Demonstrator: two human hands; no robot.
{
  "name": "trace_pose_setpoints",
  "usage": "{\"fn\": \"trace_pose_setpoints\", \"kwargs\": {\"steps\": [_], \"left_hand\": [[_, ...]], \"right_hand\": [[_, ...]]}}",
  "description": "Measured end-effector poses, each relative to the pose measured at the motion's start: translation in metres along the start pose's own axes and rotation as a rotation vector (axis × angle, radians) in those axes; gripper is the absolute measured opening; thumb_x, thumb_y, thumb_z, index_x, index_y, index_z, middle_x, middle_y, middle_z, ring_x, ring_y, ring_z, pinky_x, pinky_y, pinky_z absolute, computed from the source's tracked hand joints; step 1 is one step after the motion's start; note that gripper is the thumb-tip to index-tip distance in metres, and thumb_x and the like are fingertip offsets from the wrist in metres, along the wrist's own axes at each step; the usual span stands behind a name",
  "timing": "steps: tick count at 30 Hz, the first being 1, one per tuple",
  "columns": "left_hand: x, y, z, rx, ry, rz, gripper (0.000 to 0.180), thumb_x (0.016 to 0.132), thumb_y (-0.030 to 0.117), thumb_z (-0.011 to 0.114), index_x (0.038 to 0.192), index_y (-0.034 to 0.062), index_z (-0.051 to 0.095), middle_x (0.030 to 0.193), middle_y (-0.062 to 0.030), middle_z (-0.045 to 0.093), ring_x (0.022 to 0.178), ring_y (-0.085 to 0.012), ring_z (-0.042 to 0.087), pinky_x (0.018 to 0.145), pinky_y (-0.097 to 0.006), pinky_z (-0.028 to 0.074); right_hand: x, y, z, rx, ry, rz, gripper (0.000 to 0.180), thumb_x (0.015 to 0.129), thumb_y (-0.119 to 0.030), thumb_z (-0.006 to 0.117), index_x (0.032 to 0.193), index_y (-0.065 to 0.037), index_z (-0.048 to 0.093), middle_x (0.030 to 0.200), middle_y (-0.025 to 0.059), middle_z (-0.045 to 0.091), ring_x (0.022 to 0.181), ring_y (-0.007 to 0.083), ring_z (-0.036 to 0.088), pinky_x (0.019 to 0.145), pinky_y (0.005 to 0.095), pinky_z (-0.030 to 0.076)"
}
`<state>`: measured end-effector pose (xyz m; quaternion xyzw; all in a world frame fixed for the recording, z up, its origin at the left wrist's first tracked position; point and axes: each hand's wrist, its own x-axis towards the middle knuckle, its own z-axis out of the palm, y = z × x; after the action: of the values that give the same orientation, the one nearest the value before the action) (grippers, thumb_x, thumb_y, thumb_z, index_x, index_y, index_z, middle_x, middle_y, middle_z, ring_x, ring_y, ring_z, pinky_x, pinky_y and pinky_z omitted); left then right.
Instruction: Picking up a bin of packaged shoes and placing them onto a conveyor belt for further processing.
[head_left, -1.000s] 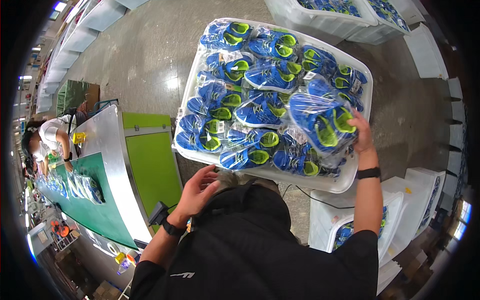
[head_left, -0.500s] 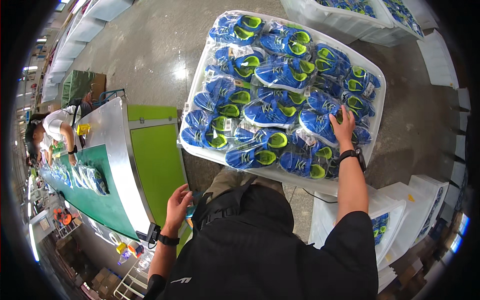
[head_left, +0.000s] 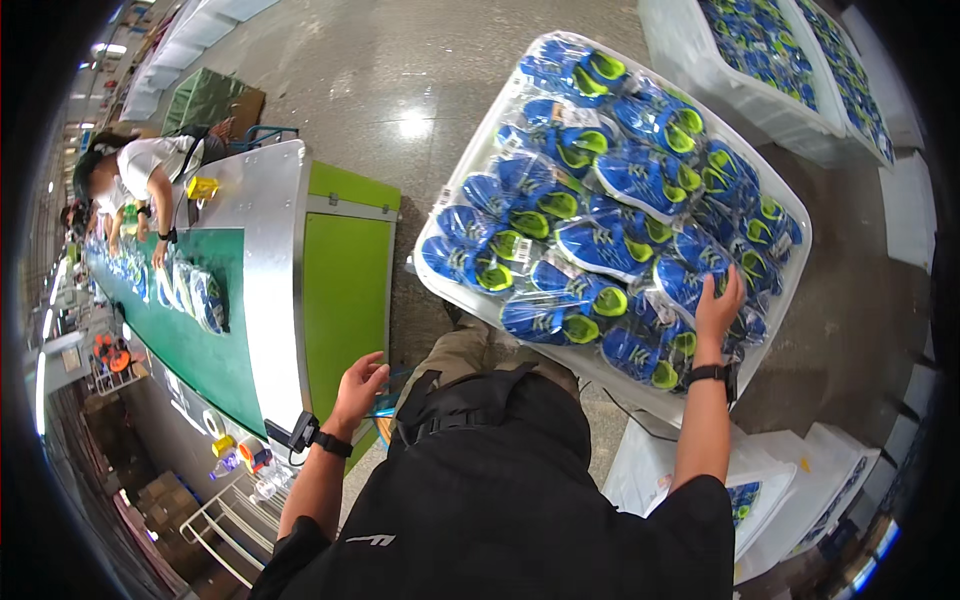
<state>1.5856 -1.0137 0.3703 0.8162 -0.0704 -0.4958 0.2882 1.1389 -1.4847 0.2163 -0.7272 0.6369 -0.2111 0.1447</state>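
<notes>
Blue sneakers with lime-green linings, bagged in clear plastic, fill a white plastic tub (head_left: 452, 292) in front of me. My right hand (head_left: 720, 308) is at the tub's near right, its fingers bent round the heel of a bagged sneaker (head_left: 680, 287). That sneaker still lies among the others; my fingertips are partly hidden against it. My left hand (head_left: 361, 388) hangs in the air, fingers loosely curved and apart, with nothing in it. It is nearest to the green-sided worktable (head_left: 345, 270).
More white bins (head_left: 690, 75) of bagged shoes stand at the far right, and others (head_left: 735, 520) at the near right. At the left, a co-worker (head_left: 145, 175) handles bagged shoes (head_left: 200, 297) on the table's green surface. A white metal rack (head_left: 225, 530) stands at the lower left.
My view has swung, so the tub appears farther right and turned clockwise, and the worktable shows more. My right hand stays at the same sneaker; my left hand remains raised and without any object.
</notes>
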Motion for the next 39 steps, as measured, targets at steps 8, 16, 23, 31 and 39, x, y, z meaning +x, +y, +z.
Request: {"fn": "trace_pose_setpoints", "kwargs": {"steps": [8,16,23,31,39], "left_hand": [[0.024,-0.073,-0.125,0.079,0.173,-0.034,0.053,0.093,0.031,0.068,0.136,0.0018,0.055,0.107,-0.0132,0.071,0.092,-0.0182,0.067,0.074,-0.032,0.055],[0.124,-0.212,-0.332,0.090,0.580,-0.054,0.066,0.083,0.043,0.074,0.131,0.0014,0.058,0.116,-0.0237,0.065,0.107,-0.0346,0.064,0.093,-0.041,0.050],[0.171,-0.218,-0.525,0.263,1.100,-0.066,0.069,0.081,0.038,0.073,0.136,0.0033,0.052,0.137,-0.0218,0.053,0.130,-0.0380,0.046,0.109,-0.046,0.038],[0.208,-0.273,-0.581,0.127,1.130,-0.101,0.081,0.084,0.049,0.066,0.147,0.0054,0.038,0.155,-0.0170,0.037,0.143,-0.0357,0.034,0.113,-0.058,0.025],[0.173,-0.186,-0.421,-0.602,1.002,0.283,0.103,0.082,0.054,0.073,0.152,-0.0039,0.024,0.147,-0.0266,0.041,0.137,-0.0379,0.039,0.114,-0.043,0.031]], "right_hand": [[-0.099,-0.131,0.026,0.494,-0.155,0.095,0.055,0.093,-0.010,0.063,0.145,-0.004,0.044,0.142,0.0174,0.050,0.125,0.0304,0.053,0.100,0.0407,0.047],[-0.164,-0.215,0.062,0.393,-0.099,0.047,0.049,0.100,-0.013,0.057,0.146,-0.001,0.044,0.128,0.0205,0.058,0.112,0.0274,0.060,0.092,0.0356,0.050],[-0.219,-0.318,0.080,0.240,-0.270,-0.049,0.048,0.093,-0.006,0.062,0.139,0.000,0.049,0.121,0.0126,0.059,0.108,0.0221,0.058,0.093,0.0320,0.048],[-0.262,-0.454,0.061,-0.191,-0.720,-0.071,0.038,0.094,-0.025,0.060,0.124,0.000,0.062,0.120,0.0205,0.066,0.111,0.0381,0.061,0.093,0.0439,0.047],[-0.278,-0.481,0.102,-0.178,-0.727,-0.163,0.042,0.095,-0.025,0.063,0.127,0.001,0.060,0.120,0.0225,0.065,0.108,0.0367,0.062,0.093,0.0434,0.047]]}}
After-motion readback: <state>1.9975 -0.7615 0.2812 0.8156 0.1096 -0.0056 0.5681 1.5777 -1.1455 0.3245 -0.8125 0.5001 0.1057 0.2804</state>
